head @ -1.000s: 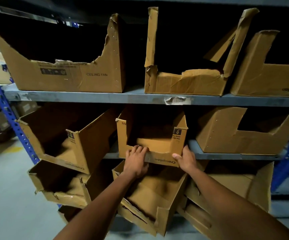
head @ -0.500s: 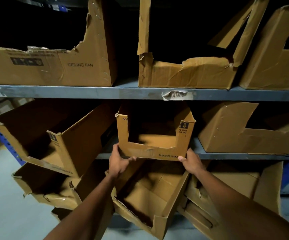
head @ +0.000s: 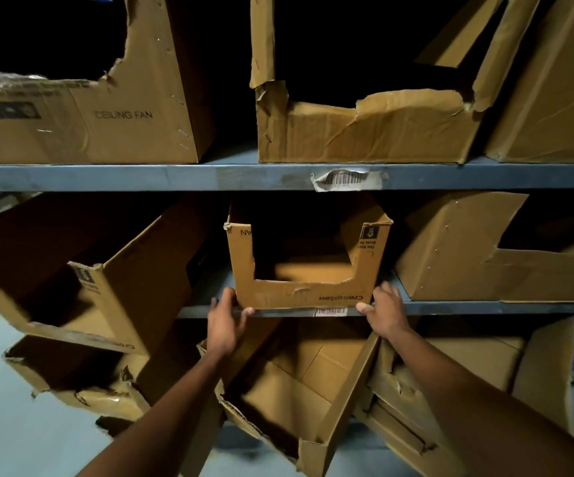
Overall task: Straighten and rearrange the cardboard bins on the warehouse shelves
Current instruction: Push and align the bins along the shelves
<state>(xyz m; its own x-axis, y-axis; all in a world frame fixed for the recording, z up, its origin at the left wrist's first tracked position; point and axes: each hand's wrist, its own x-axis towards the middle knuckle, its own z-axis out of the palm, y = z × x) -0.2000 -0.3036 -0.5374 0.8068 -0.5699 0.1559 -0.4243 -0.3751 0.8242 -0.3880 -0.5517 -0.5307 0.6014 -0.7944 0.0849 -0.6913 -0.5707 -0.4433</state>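
Both hands held the small bin (head: 307, 294), left hand (head: 225, 320) and right hand (head: 383, 309) gripping its bottom corners. It sat straight; the big bin (head: 106, 290) beside it was crooked.

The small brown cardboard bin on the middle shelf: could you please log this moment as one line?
small brown cardboard bin: upright on grey metal shelf | left hand: grips lower left corner | right hand: grips lower right corner

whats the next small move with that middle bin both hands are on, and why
Probably slide the small bin a little further back. Its front face sits right at the lip of the middle shelf, with the left hand and right hand gripping its bottom corners, and it looks square to the edge.
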